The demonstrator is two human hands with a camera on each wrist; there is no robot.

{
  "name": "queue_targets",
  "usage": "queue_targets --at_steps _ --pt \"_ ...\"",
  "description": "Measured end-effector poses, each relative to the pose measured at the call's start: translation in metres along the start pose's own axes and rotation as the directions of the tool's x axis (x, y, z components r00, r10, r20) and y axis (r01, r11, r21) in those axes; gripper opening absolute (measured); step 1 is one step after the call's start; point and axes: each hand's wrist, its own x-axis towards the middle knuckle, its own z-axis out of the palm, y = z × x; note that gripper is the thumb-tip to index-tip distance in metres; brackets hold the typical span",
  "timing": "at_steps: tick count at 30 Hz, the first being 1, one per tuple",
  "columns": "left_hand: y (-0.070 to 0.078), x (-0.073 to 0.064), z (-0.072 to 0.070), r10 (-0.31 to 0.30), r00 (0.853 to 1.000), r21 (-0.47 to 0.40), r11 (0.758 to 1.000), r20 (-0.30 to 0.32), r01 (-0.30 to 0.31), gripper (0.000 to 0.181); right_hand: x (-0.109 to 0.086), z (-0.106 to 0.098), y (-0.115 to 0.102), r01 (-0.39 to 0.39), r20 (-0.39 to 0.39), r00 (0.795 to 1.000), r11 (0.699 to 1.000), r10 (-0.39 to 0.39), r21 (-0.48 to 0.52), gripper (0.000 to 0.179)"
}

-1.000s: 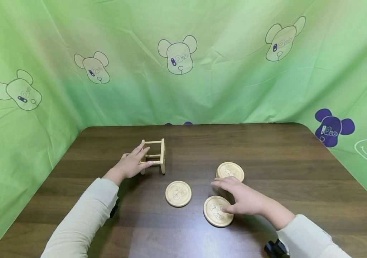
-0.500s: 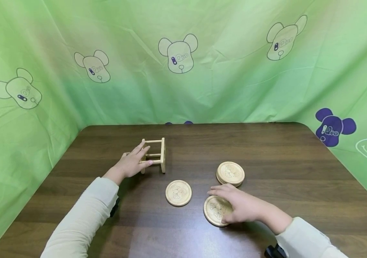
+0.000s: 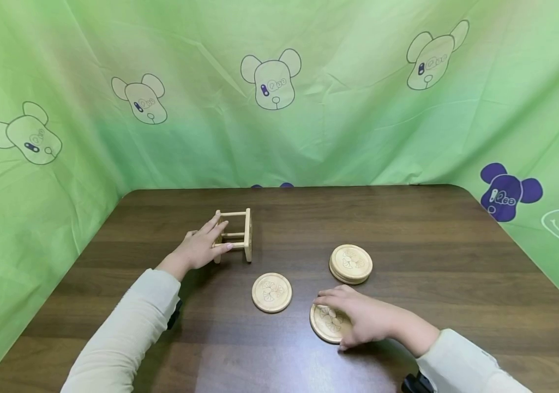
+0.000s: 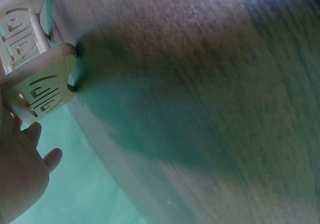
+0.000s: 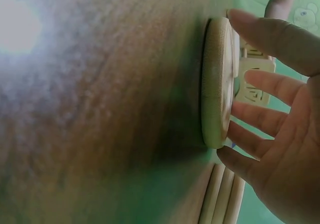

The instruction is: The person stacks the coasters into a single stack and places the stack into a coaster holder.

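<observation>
Pale wooden coaster rack (image 3: 247, 236), with round bars between its side panels, stands on the table at left in the head view. My left hand (image 3: 198, 248) holds its left side, thumb along the front bar and fingers over the panel; in the left wrist view the cut-out panel (image 4: 47, 86) sits beside two loosely bent fingers. My right hand (image 3: 365, 316) hovers over a round wooden coaster (image 3: 325, 323) with a carved flower, thumb near its front edge. In the right wrist view the spread fingers reach around that coaster (image 5: 217, 83); contact cannot be made out.
Another carved coaster (image 3: 271, 293) lies flat between the hands. Behind the right hand is a short stack of coasters (image 3: 350, 263), seen edge-on as a coaster stack (image 5: 222, 196) in the right wrist view. A green cloth (image 3: 186, 142) hangs around the brown table (image 3: 407, 218).
My right hand has moved back toward me from beside the stack, settling over the nearest coaster and covering its right part. The left hand and the rack have stayed put.
</observation>
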Motion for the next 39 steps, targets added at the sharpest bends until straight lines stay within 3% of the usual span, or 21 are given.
queue_targets --at_steps 9,27,39 --pt "-0.0009 0.0007 0.0009 0.0 1.0 0.002 1.0 -0.002 0.0 0.068 0.0002 0.0011 -0.0012 -0.029 0.027 0.999 1.0 0.029 0.0 0.075" --pt "-0.0002 0.0 0.0003 -0.002 1.0 -0.005 1.0 0.002 0.002 0.07 0.001 0.004 0.0037 0.066 -0.02 0.997 0.993 -0.068 -0.101 0.067" --pt "0.0008 0.0001 -0.0004 -0.01 1.0 -0.001 1.0 0.005 0.01 0.07 0.0024 0.0032 0.0029 0.084 -0.058 0.994 0.99 -0.091 -0.115 0.067"
